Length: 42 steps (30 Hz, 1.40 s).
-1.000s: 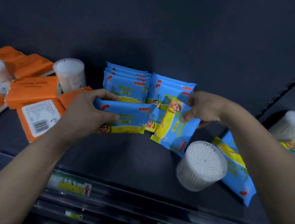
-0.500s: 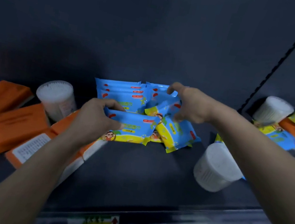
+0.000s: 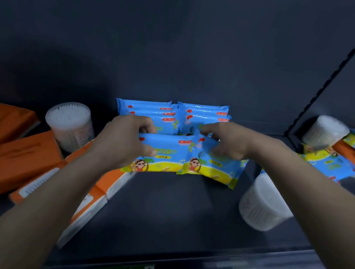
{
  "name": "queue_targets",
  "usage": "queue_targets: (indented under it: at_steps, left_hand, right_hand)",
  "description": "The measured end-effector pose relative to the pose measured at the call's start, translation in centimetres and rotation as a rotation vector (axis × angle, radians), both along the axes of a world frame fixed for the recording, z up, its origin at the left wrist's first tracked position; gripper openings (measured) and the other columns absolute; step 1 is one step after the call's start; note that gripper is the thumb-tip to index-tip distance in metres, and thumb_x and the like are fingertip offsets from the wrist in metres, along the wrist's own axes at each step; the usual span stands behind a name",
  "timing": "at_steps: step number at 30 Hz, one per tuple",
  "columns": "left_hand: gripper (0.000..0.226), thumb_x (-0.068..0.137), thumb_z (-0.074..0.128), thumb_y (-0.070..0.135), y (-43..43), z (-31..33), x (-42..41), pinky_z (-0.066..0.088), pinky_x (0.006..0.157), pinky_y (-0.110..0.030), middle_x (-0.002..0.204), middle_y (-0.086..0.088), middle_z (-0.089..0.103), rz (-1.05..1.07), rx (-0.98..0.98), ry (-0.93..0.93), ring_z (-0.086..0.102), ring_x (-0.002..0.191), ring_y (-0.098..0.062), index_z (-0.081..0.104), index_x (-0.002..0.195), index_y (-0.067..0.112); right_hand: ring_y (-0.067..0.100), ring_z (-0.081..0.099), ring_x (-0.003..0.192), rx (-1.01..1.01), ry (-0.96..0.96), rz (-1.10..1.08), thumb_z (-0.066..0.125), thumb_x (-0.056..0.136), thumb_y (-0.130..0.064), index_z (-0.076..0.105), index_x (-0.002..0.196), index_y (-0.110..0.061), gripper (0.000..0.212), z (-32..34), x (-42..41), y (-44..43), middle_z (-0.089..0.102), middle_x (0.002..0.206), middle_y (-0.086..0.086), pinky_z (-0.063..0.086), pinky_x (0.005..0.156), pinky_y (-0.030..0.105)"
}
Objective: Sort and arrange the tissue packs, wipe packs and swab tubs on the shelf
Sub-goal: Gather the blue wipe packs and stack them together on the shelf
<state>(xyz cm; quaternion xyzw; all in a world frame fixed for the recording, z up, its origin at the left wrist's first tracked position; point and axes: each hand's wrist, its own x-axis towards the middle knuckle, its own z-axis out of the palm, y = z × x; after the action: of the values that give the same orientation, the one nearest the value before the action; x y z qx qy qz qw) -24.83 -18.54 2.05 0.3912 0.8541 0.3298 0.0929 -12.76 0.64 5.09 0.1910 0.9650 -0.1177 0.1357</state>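
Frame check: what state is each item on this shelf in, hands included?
left hand: grips the front left wipe pack, held upright.
right hand: grips the front right wipe pack, held upright.
back wipe packs: standing in rows.
left swab tub: upright.
orange tissue packs: lying flat, unsorted.
right swab tub: blurred, partly behind the forearm.

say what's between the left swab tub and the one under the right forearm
Head view: a blue wipe pack in the left hand, another in the right hand.
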Motion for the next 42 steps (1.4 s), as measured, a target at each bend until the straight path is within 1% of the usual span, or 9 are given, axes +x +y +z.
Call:
queue_targets:
  at_steps: [4,7,10,13,15,26,32,36,42]
  left_hand:
    - [0.036,0.059,0.084,0.017,-0.2,0.0,0.8,0.043,0.064,-0.026,0.074,0.007,0.056,0.001,-0.042,0.036,0.053,0.071,-0.016,0.050,0.066,0.028]
    - [0.036,0.062,0.081,0.014,-0.1,-0.2,1.5,0.039,0.054,-0.019,0.069,0.009,0.053,-0.005,-0.085,0.029,0.051,0.063,-0.011,0.048,0.065,0.029]
    - [0.033,0.064,0.079,0.015,0.4,-0.2,1.7,0.042,0.061,-0.027,0.071,0.009,0.053,0.007,-0.116,0.043,0.052,0.067,-0.014,0.050,0.070,0.028]
    - [0.030,0.064,0.078,0.014,0.5,-0.1,2.0,0.041,0.061,-0.027,0.071,0.010,0.053,0.008,-0.123,0.042,0.051,0.067,-0.011,0.053,0.072,0.028]
    - [0.027,0.064,0.077,0.015,0.6,-0.1,2.2,0.041,0.064,-0.029,0.071,0.011,0.054,0.022,-0.126,0.049,0.050,0.070,-0.012,0.055,0.075,0.026]
    - [0.025,0.071,0.075,0.017,0.3,-1.2,3.0,0.037,0.058,-0.025,0.080,0.010,0.052,0.101,-0.236,0.060,0.048,0.075,-0.008,0.057,0.087,0.017]
    - [0.025,0.071,0.074,0.017,1.4,-1.4,2.8,0.039,0.068,-0.029,0.088,0.003,0.057,0.147,-0.206,0.097,0.052,0.085,-0.017,0.055,0.088,0.017]
    - [0.022,0.074,0.070,0.017,2.7,-1.8,2.0,0.036,0.073,-0.032,0.090,0.000,0.059,0.168,-0.173,0.175,0.054,0.091,-0.024,0.054,0.089,0.017]
    - [0.041,0.081,0.066,0.019,3.9,-2.2,-0.3,0.038,0.091,-0.040,0.118,-0.009,0.057,0.163,-0.282,0.323,0.047,0.113,-0.029,0.053,0.119,0.014]
  right_hand:
    - [0.020,0.050,0.090,-0.017,-0.057,0.053,0.062,0.079,-0.005,0.049,0.128,-0.021,0.053,-0.5,-1.0,0.3,0.052,0.105,0.001,0.040,0.073,0.025]
    - [0.021,0.053,0.098,0.009,-0.154,0.100,0.063,0.082,-0.009,0.041,0.136,-0.023,0.060,-0.8,-1.6,0.7,0.049,0.128,0.004,0.048,0.077,0.028]
    - [0.012,0.050,0.077,-0.001,-0.229,0.137,0.058,0.089,-0.015,0.028,0.143,-0.023,0.062,-0.9,-1.9,1.3,0.041,0.139,0.001,0.042,0.050,0.014]
    - [0.022,0.047,0.121,-0.020,-0.245,0.158,0.060,0.089,-0.021,0.025,0.145,-0.023,0.066,-1.3,-2.2,1.6,0.037,0.146,0.001,0.045,0.088,0.028]
    - [0.024,0.043,0.127,-0.042,-0.245,0.174,0.064,0.086,-0.024,0.029,0.142,-0.024,0.067,-1.7,-2.5,1.8,0.040,0.143,0.001,0.040,0.103,0.039]
    - [0.025,0.046,0.123,-0.041,-0.283,0.253,0.070,0.081,-0.027,0.036,0.139,-0.021,0.067,-2.3,-2.9,2.6,0.044,0.137,0.002,0.041,0.101,0.038]
    - [0.026,0.048,0.120,0.038,-0.053,0.256,0.071,0.080,-0.021,0.036,0.139,-0.018,0.068,-0.9,-2.9,3.8,0.048,0.124,0.002,0.041,0.090,0.030]
    - [0.029,0.047,0.112,0.218,0.090,0.280,0.067,0.081,-0.019,0.042,0.117,-0.011,0.044,-1.3,-3.4,4.1,0.052,0.119,0.011,0.041,0.084,0.033]
    - [0.026,0.041,0.121,0.349,0.116,0.311,0.068,0.080,-0.039,0.035,0.136,-0.018,0.068,-1.2,-3.5,4.1,0.049,0.130,0.005,0.034,0.095,0.036]
